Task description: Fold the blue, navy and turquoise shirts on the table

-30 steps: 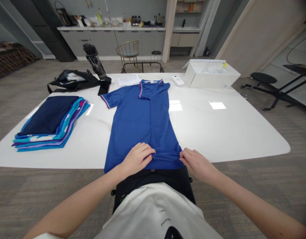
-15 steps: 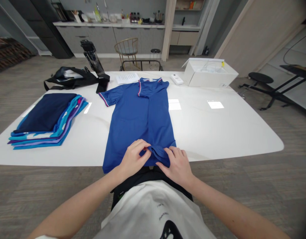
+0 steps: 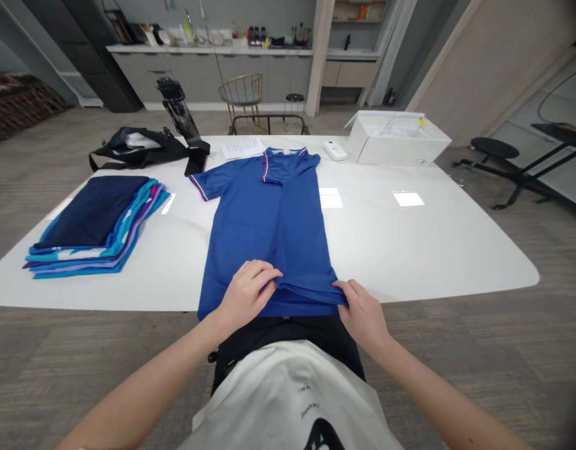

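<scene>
A blue polo shirt [image 3: 257, 225] with red and white trim lies on the white table, its collar away from me and its right side folded inward over the body. My left hand [image 3: 250, 290] pinches the edge of the folded flap near the middle of the hem. At the lower right corner of the shirt, my right hand [image 3: 363, 310] is closed on the other end of that flap. Between both hands the fabric edge is drawn fairly straight. The shirt's bottom hem hangs slightly past the near table edge.
At left on the white table [image 3: 433, 250] sits a stack of folded clothes [image 3: 91, 215]. Behind it are a black bag [image 3: 145, 147] and a dark bottle [image 3: 179, 112]. Paper [image 3: 243, 148], a small white device [image 3: 335, 150] and a white box [image 3: 400, 140] stand along the far side.
My right hand has moved right along the hem, pulling the bunched flap out into a straighter edge. My left hand stays near the middle with its pinch.
</scene>
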